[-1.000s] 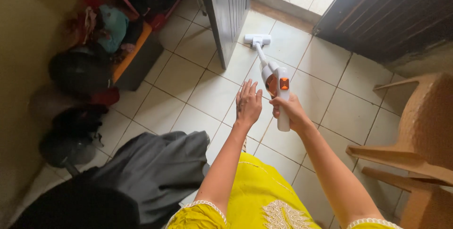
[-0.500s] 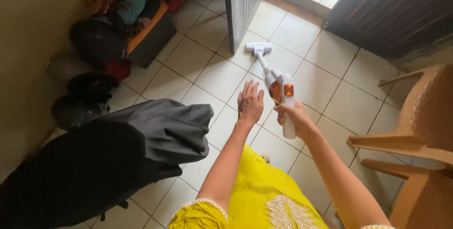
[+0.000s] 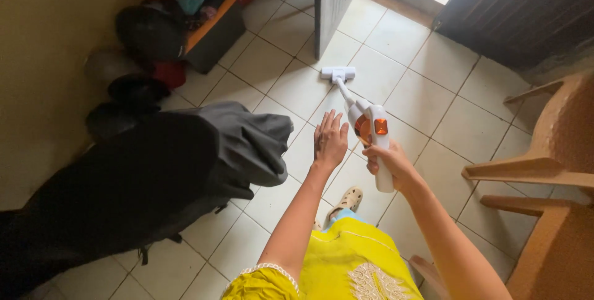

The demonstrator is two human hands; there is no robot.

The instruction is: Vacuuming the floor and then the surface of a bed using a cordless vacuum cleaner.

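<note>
Fingers [image 3: 372, 153] of the right hand [image 3: 387, 162] are wrapped round the white stick vacuum's [image 3: 370, 130] handle. Its long axis runs far-left to the floor head [image 3: 338, 73] on the tiles, while the left hand [image 3: 330, 140] hovers flat and empty just left of the body.

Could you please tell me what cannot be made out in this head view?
- Right hand grip on the stick vacuum: the handle's underside is hidden by the fingers.
- Wooden chair: cut off by the right edge.
- Dark bundle: too dark and shapeless to identify.
- Left hand: palm faces down, unseen.
</note>
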